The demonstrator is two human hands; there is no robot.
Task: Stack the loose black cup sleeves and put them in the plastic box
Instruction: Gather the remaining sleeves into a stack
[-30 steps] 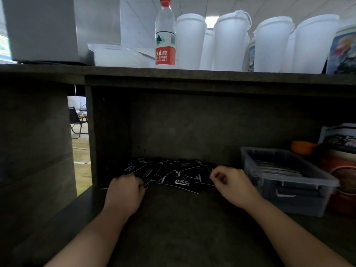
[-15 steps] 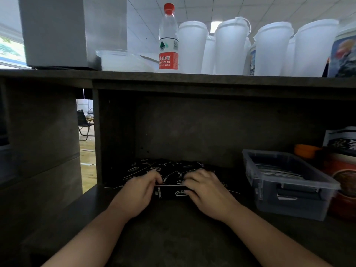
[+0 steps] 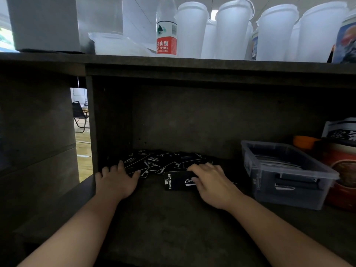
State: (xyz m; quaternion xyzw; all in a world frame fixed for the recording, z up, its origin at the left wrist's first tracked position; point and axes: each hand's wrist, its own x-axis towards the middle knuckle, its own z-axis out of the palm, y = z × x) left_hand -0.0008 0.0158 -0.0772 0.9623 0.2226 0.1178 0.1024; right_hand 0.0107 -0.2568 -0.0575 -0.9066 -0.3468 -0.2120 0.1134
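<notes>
Several loose black cup sleeves [image 3: 154,160] with white print lie scattered at the back of a dark shelf. My left hand [image 3: 117,180] rests flat, fingers spread, on the left edge of that pile. My right hand [image 3: 210,182] presses on a single black sleeve [image 3: 174,181] printed "CAMPING CLUB", which lies nearer to me than the pile. A clear plastic box [image 3: 285,191] stands on the shelf to the right of my right hand, with flat dark items stacked inside.
The upper shelf [image 3: 192,64] overhangs the space and carries a water bottle [image 3: 166,29], white lidded cups [image 3: 233,29] and a grey box [image 3: 46,24]. Red and orange containers [image 3: 341,164] stand right of the plastic box. A vertical panel [image 3: 92,124] walls the left side.
My hands have parted from the middle of the pile. The left hand slid left onto the pile's edge. The right hand pulled one sleeve out toward me.
</notes>
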